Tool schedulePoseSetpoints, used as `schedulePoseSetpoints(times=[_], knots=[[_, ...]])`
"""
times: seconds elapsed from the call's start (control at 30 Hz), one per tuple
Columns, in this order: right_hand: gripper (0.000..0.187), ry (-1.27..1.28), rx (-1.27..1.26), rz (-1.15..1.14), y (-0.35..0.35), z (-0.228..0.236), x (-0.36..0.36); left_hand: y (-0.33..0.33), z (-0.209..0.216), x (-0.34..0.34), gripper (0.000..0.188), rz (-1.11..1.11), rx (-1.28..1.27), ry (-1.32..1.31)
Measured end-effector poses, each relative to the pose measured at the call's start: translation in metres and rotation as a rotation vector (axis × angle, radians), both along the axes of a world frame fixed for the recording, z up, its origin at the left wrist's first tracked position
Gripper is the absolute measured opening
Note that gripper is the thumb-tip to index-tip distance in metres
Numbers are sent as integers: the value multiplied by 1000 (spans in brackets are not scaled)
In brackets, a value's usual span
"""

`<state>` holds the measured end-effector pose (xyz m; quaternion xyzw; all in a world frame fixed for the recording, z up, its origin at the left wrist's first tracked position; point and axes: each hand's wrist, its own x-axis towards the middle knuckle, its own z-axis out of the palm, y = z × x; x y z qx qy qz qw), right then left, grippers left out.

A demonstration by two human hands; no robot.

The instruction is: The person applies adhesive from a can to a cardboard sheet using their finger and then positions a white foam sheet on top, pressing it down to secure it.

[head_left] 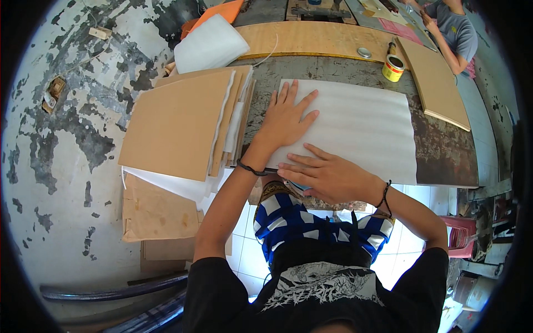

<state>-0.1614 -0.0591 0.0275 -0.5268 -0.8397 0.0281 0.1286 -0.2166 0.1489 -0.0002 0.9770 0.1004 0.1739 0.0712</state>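
A thin white foam sheet (361,122) lies flat on the worn dark table (444,155), its right edge slightly wavy. My left hand (286,119) presses on its left part, palm down, fingers spread. Nearer to me, my right hand (336,176) rests across the sheet's front edge with its fingers stretched out. Neither hand grips anything that I can see. Under the right hand a small bluish thing (300,188) shows in part; its kind is hidden. Whatever is beneath the sheet cannot be seen.
At left stands a stack of brown cardboard sheets (177,122) with white foam between. White foam packing (211,45) lies behind it. A yellow can (393,69) with a brush, a round lid (363,53) and brown boards (436,83) are at right. Another person (456,36) works at far right.
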Motion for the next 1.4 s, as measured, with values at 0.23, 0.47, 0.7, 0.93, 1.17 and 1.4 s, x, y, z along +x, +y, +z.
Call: schedulePoseSetpoints(times=[0.23, 0.47, 0.7, 0.93, 1.17, 1.4], knots=[[76, 327, -21, -81, 14, 8, -5, 2, -3, 0, 55, 1, -33, -18], [71, 396, 77, -273, 36, -1, -24, 0, -1, 1, 54, 6, -45, -12], [67, 401, 83, -338, 45, -5, -38, 1, -2, -2, 55, 22, -45, -9], [50, 843, -587, -155, 24, 50, -26, 0, 3, -2, 62, 12, -42, 31], [42, 299, 57, -340, -37, 35, 45, -5, 14, -2, 80, 36, -6, 95], [52, -110, -31, -692, -96, 12, 75, -11, 20, 4, 82, 42, 14, 124]])
